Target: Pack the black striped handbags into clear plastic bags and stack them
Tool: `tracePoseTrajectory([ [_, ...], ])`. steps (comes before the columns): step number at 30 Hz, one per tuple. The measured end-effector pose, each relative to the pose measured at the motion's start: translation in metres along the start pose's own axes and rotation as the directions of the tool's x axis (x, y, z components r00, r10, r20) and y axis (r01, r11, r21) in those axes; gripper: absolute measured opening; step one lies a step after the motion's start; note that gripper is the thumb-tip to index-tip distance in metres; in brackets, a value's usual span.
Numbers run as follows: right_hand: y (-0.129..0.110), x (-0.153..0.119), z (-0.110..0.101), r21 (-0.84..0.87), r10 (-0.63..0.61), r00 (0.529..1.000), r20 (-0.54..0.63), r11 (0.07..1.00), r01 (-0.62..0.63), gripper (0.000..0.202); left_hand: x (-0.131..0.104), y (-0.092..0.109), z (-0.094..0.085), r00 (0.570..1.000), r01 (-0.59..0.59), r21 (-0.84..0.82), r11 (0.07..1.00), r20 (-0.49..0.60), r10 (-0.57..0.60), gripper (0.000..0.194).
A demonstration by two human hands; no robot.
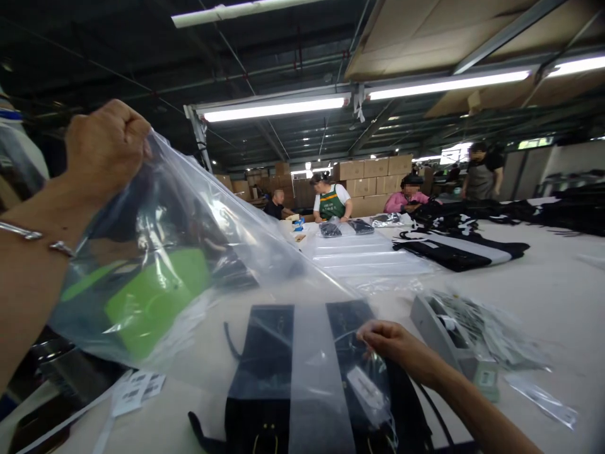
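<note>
My left hand [108,144] is raised at the left, its fingers closed on one corner of a large clear plastic bag [236,233]. The bag stretches down across the table to my right hand [394,345], which pinches its other edge. Below the bag lies a black fabric article [267,353] with a pale grey band [317,372] down its middle. The bag covers its upper part. A small white tag or packet [366,388] shows by my right hand. Through the bag at the left I see a bright green object [158,299].
A grey box [437,328] with many small clear packets [496,328] stands at the right. Flat clear bags [368,252] and black goods [463,249] lie farther back. Printed labels [138,392] lie at the left. Several people work beyond the table, before stacked cartons [375,169].
</note>
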State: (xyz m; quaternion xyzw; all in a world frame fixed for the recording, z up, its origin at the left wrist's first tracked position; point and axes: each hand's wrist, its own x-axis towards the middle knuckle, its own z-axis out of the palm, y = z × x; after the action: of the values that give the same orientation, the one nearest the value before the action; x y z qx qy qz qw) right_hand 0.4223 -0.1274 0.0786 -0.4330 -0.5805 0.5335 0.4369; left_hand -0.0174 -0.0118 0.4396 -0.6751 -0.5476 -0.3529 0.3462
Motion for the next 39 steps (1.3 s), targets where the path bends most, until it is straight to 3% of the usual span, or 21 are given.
tracePoseTrajectory([
  [2,0.007,-0.023,-0.018,0.020,0.092,0.995,-0.035,0.996,-0.091,0.044,0.006,0.007,0.030,0.998,0.054,0.040,0.998,-0.020,-0.053,0.064],
  [4,0.016,-0.040,-0.030,0.122,0.167,0.983,-0.077,0.980,-0.156,0.048,0.012,0.023,0.062,0.999,0.030,0.098,0.995,0.026,-0.032,0.067],
  [7,0.032,-0.055,-0.040,0.282,0.242,0.953,-0.185,0.941,-0.184,0.052,0.025,0.061,0.110,0.996,-0.066,0.127,0.990,0.073,0.056,0.076],
  [9,0.044,-0.056,-0.046,0.350,0.271,0.914,-0.303,0.923,-0.157,0.052,0.039,0.092,0.141,0.996,-0.081,0.104,0.991,0.051,0.076,0.075],
  [12,0.059,-0.044,-0.058,0.420,0.303,0.802,-0.515,0.905,-0.072,0.049,0.061,0.144,0.187,0.996,-0.093,0.000,0.996,0.007,0.093,0.068],
  [15,0.069,-0.017,-0.069,0.491,0.322,0.650,-0.689,0.867,0.092,0.051,0.070,0.199,0.232,0.977,-0.211,-0.115,0.971,-0.051,0.207,0.056],
  [17,0.076,0.006,-0.074,0.505,0.333,0.567,-0.753,0.846,0.173,0.050,0.061,0.237,0.257,0.957,-0.291,-0.193,0.937,-0.056,0.285,0.053],
  [19,0.083,0.025,-0.078,0.482,0.331,0.509,-0.794,0.853,0.198,0.049,0.034,0.271,0.268,0.930,-0.330,-0.335,0.883,0.047,0.365,0.052],
  [20,0.088,0.033,-0.080,0.465,0.321,0.490,-0.810,0.861,0.204,0.049,0.012,0.285,0.268,0.897,-0.326,-0.434,0.840,0.139,0.420,0.049],
  [21,0.092,0.039,-0.082,0.444,0.304,0.476,-0.825,0.871,0.212,0.050,-0.015,0.297,0.264,0.824,-0.318,-0.545,0.776,0.246,0.511,0.044],
  [23,0.101,0.046,-0.088,0.396,0.260,0.466,-0.845,0.892,0.220,0.052,-0.084,0.312,0.245,0.584,-0.245,-0.741,0.625,0.402,0.705,0.032],
  [24,0.104,0.047,-0.092,0.363,0.231,0.469,-0.852,0.907,0.212,0.053,-0.125,0.314,0.232,0.423,-0.179,-0.813,0.554,0.445,0.789,0.028],
  [25,0.107,0.046,-0.096,0.316,0.194,0.477,-0.857,0.930,0.188,0.053,-0.169,0.314,0.218,0.336,-0.152,-0.836,0.526,0.457,0.824,0.025],
  [27,0.107,0.039,-0.105,0.119,0.063,0.485,-0.872,0.989,0.086,0.051,-0.256,0.305,0.190,0.214,-0.108,-0.878,0.467,0.438,0.873,0.029],
  [29,0.100,0.027,-0.111,-0.219,-0.163,0.485,-0.859,0.974,-0.061,0.050,-0.330,0.288,0.167,0.199,-0.198,-0.855,0.479,0.444,0.874,0.027],
  [30,0.094,0.019,-0.111,-0.394,-0.288,0.489,-0.823,0.911,-0.126,0.051,-0.358,0.278,0.158,0.209,-0.242,-0.842,0.483,0.441,0.873,0.026],
  [32,0.076,0.000,-0.103,-0.645,-0.481,0.523,-0.704,0.741,-0.188,0.047,-0.396,0.258,0.145,0.288,-0.259,-0.801,0.540,0.469,0.835,0.046],
  [33,0.066,-0.010,-0.094,-0.714,-0.524,0.565,-0.638,0.677,-0.179,0.041,-0.406,0.249,0.140,0.342,-0.243,-0.775,0.584,0.495,0.799,0.056],
  [35,0.048,-0.030,-0.069,-0.781,-0.507,0.708,-0.492,0.617,-0.100,0.031,-0.413,0.234,0.134,0.433,-0.183,-0.726,0.662,0.545,0.718,0.059],
  [37,0.036,-0.047,-0.036,-0.798,-0.413,0.863,-0.289,0.603,0.021,0.025,-0.411,0.224,0.131,0.482,-0.141,-0.696,0.704,0.573,0.663,0.042],
  [39,0.033,-0.058,-0.003,-0.803,-0.319,0.946,-0.058,0.578,0.145,0.029,-0.409,0.218,0.132,0.526,-0.147,-0.667,0.730,0.572,0.629,0.023],
])
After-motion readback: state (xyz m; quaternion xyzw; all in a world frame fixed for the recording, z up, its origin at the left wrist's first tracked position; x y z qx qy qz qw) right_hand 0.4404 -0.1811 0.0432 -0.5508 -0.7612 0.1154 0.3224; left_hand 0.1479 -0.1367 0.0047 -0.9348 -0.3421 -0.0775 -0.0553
